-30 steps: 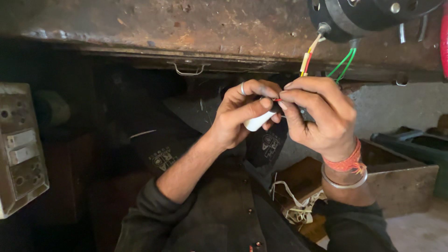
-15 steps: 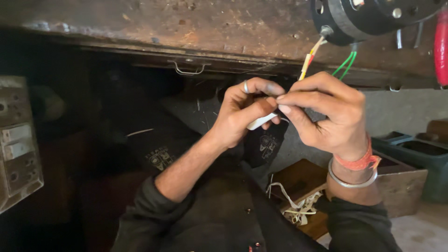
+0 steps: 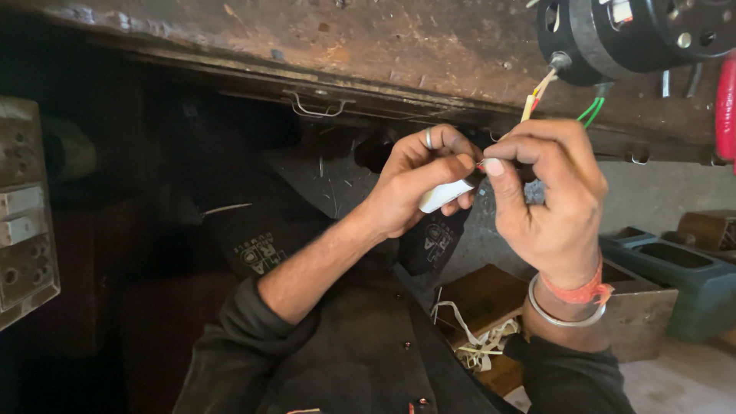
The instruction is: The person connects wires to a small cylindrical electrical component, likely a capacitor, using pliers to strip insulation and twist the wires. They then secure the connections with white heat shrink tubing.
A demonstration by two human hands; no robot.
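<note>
**Hands joined at the wires below the black motor**

Wires, yellow, red and green, are led down from the black motor into the right hand, whose fingers are pinched on their ends. A white cylindrical piece is gripped in the left hand, just left of that pinch. Far left of the motor, a grey switch panel with white rectangular rockers is seen.

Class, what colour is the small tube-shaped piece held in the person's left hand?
White; the small tube-shaped piece shows best in the head view, in the left hand.
</note>
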